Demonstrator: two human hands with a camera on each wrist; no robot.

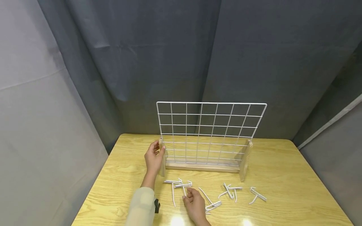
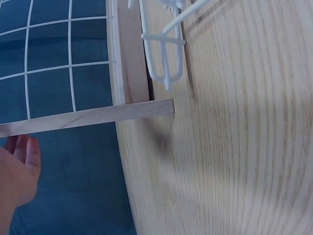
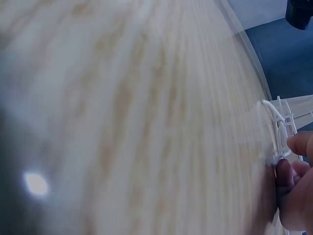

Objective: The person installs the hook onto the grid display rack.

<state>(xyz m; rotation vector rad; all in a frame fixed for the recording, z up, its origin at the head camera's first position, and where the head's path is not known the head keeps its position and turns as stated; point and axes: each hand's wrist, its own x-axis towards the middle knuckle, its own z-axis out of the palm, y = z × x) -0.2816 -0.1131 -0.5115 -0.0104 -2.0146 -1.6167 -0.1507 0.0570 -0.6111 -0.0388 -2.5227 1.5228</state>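
A white wire grid panel (image 1: 213, 125) stands upright in a wooden base with two side pieces. My left hand (image 1: 154, 158) grips the left wooden side piece (image 2: 88, 117) near its top, thumb in front and fingers curled behind. In front of the base, my right hand (image 1: 195, 204) is low over the table. Its thumb and fingers close around the prong of a white wire hook (image 1: 183, 185), and the hand covers the prong's end. That hook (image 3: 282, 122) also shows just beyond the right fingertips in the right wrist view. Another wire hook (image 1: 173, 188) lies directly left of it.
More white hooks (image 1: 212, 205) lie right of my right hand, including a crossed pair (image 1: 230, 190) and a single one (image 1: 257, 195). The yellow wood-grain table (image 1: 113, 188) has dark grey curtains (image 1: 158, 56) behind it and lighter cloth at the left.
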